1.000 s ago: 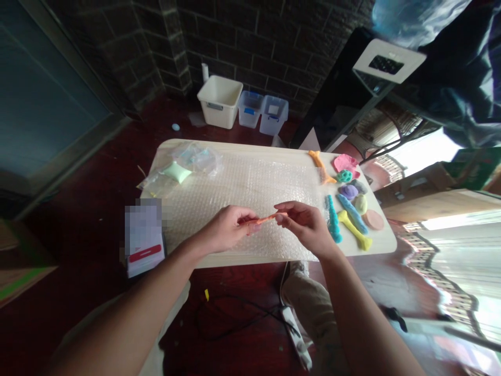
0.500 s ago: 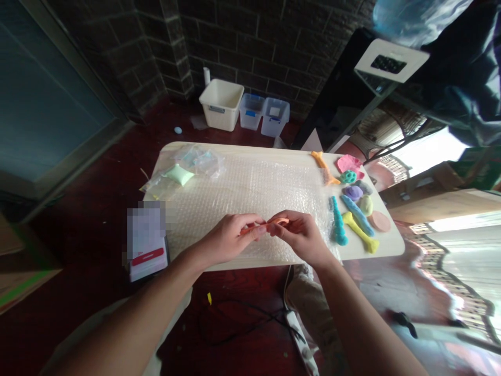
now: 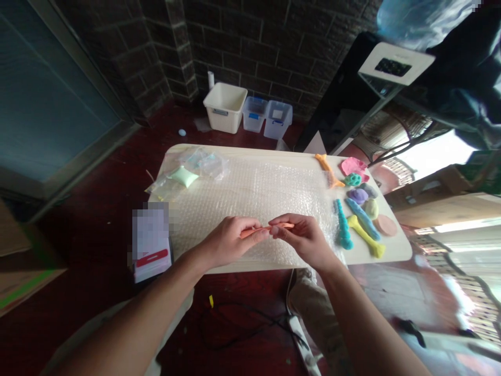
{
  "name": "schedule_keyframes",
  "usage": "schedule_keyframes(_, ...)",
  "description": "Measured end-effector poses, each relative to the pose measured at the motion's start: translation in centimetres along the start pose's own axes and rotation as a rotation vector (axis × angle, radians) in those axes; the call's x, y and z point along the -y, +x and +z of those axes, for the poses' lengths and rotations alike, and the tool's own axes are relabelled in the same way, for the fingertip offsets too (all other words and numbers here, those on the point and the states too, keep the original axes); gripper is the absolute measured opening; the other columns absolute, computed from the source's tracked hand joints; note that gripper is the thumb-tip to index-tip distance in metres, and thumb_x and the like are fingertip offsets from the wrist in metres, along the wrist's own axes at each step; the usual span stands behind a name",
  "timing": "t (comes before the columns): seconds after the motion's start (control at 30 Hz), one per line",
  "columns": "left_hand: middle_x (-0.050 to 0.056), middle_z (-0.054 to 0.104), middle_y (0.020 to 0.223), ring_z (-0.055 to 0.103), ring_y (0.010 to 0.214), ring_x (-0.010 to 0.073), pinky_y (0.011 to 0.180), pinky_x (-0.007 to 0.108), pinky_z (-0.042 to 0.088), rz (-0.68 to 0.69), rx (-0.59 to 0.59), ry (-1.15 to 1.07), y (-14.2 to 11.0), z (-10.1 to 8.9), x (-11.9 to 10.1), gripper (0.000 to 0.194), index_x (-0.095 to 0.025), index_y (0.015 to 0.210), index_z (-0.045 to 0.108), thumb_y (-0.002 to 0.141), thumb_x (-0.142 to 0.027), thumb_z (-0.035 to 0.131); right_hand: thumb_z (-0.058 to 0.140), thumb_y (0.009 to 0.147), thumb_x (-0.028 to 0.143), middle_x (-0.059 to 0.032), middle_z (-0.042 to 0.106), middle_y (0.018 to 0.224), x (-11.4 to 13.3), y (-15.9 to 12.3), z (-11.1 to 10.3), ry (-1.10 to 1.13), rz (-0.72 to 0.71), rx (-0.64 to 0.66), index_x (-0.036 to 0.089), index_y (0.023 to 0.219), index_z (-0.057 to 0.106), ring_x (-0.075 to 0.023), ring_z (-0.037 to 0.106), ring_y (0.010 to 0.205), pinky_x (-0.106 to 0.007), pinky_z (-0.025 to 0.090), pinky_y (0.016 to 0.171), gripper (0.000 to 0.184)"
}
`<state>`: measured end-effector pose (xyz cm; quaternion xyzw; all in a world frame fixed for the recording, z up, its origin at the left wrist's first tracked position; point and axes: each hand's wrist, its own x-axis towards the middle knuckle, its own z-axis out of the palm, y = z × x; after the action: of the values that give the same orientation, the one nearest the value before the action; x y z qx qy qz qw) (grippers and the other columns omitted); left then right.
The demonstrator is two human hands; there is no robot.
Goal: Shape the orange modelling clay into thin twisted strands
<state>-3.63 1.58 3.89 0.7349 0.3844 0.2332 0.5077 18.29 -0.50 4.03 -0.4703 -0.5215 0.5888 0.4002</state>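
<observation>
Orange piece over a bubble-wrapped table
Left (image 3: 230, 241) and right hands (image 3: 303, 239) pinch the orange piece (image 3: 256, 230) above bubble wrap (image 3: 270, 190) on a pale table (image 3: 399, 253) (brick wall (image 3: 250, 49) beyond).

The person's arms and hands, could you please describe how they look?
The left hand and right hand wear no gloves. Neither the left forearm nor the right forearm shows a sleeve, watch or bracelet. Rings cannot be ruled out.
</observation>
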Motion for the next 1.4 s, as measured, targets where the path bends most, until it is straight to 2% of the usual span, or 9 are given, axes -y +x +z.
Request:
schedule_keyframes(0.27,-0.001,0.062,0.067,0.058,0.063,0.0130,0.062,0.025,0.041,-0.011,-0.018,-0.015,-0.7,-0.4,0.7,0.039,-0.017,0.079,0.069,0.103,-0.043,0.052,0.081,0.086,0.039,-0.0059,0.076,0.080,-0.3,0.2,-0.4,-0.080,-0.011,0.016,0.017,0.092,0.080,-0.0150,0.065,0.072,-0.029,0.051,0.068,0.023)
schedule_keyframes(0.6,0.001,0.073,0.080,0.066,0.076,0.0144,0.070,0.024,0.046,0.041,-0.093,0.006,-0.9,-0.6,1.0,0.022,-0.019,0.093,0.077,0.099,-0.030,0.059,0.082,0.086,0.037,-0.0079,0.079,0.093,-0.9,0.3,0.5,-0.105,-0.025,0.085,0.018,0.106,0.079,-0.0171,0.069,0.081,-0.031,0.053,0.074,0.028)
schedule_keyframes(0.83,0.000,0.075,0.079,0.068,0.074,0.0141,0.070,0.024,0.045,0.032,-0.122,0.039,-1.0,-0.8,0.8,0.027,-0.019,0.086,0.075,0.101,-0.034,0.058,0.077,0.090,0.039,-0.0081,0.080,0.090,-0.7,0.4,0.4,-0.218,-0.041,0.083,0.018,0.094,0.081,-0.0187,0.069,0.080,-0.033,0.052,0.074,0.022)
schedule_keyframes(0.93,0.001,0.073,0.077,0.066,0.072,0.0141,0.068,0.025,0.044,0.026,-0.106,0.034,-0.9,-0.6,0.6,0.034,-0.018,0.083,0.073,0.103,-0.039,0.055,0.077,0.091,0.039,-0.0072,0.079,0.089,-0.7,0.4,0.8,-0.171,-0.045,0.079,0.018,0.102,0.078,-0.0189,0.070,0.081,-0.033,0.053,0.074,0.024)
schedule_keyframes(1.03,0.002,0.072,0.076,0.066,0.070,0.0146,0.068,0.026,0.045,0.007,-0.081,-0.032,-0.9,-0.3,0.6,0.036,-0.017,0.098,0.072,0.104,-0.045,0.050,0.076,0.091,0.040,-0.0075,0.080,0.092,-0.7,0.4,1.2,-0.165,-0.046,0.091,0.019,0.115,0.077,-0.0224,0.073,0.088,-0.037,0.056,0.081,0.032)
schedule_keyframes(1.13,0.003,0.075,0.082,0.067,0.072,0.0171,0.068,0.027,0.046,-0.061,-0.064,-0.086,-0.9,-0.5,0.6,0.042,-0.018,0.127,0.063,0.101,-0.050,0.054,0.077,0.090,0.041,-0.0085,0.081,0.092,-0.8,0.5,0.9,-0.211,-0.060,0.010,0.019,0.104,0.080,-0.0241,0.075,0.090,-0.037,0.058,0.082,0.027)
schedule_keyframes(1.2,0.006,0.077,0.094,0.069,0.081,0.0197,0.072,0.029,0.048,-0.093,-0.054,-0.055,-1.0,-0.8,0.6,0.045,-0.019,0.132,0.060,0.096,-0.047,0.063,0.078,0.088,0.042,-0.0083,0.080,0.089,-0.9,0.6,0.3,-0.230,-0.071,-0.060,0.019,0.095,0.080,-0.0226,0.075,0.085,-0.035,0.058,0.078,0.025)
schedule_keyframes(1.33,0.003,0.071,0.082,0.062,0.072,0.0166,0.064,0.027,0.040,-0.064,-0.011,0.130,-0.9,-1.2,0.9,0.020,-0.018,0.097,0.071,0.096,-0.035,0.061,0.076,0.090,0.045,-0.0072,0.078,0.084,-1.0,0.9,-0.9,-0.252,-0.072,-0.105,0.018,0.091,0.077,-0.0210,0.073,0.080,-0.033,0.057,0.076,0.026)
schedule_keyframes(1.4,0.000,0.065,0.071,0.056,0.065,0.0142,0.059,0.026,0.034,-0.041,-0.020,0.165,-0.8,-1.1,1.1,0.024,-0.017,0.086,0.071,0.099,-0.032,0.056,0.074,0.091,0.045,-0.0085,0.079,0.092,-0.9,0.8,-0.8,-0.313,-0.093,-0.118,0.019,0.096,0.077,-0.0230,0.074,0.087,-0.036,0.057,0.080,0.027)
